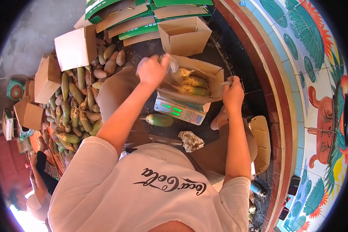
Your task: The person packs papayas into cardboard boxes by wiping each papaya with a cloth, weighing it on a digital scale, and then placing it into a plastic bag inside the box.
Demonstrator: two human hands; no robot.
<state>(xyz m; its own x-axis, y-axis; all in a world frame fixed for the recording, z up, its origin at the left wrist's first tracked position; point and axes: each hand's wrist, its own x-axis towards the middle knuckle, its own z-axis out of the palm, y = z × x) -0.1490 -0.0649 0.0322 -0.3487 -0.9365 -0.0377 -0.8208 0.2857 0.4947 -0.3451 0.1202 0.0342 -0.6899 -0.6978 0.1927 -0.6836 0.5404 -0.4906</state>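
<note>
Gripping thin clear plastic (174, 65) in left hand (152, 72) at an open brown cardboard box (180, 96) of oblong yellow-green gourds (196, 81), atop a white digital scale (180, 111); cannot tell hold of right hand (234, 94) beside box.

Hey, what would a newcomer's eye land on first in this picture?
Probably the vivid mural down the right edge, then the vegetable heap at left. In the centre, an open carton of vegetables sits between the left hand and right hand, by a scale with lit green displays.

left hand (152, 71): curled, motion-blurred | right hand (233, 94): curled | arms (239, 145): outstretched
</note>
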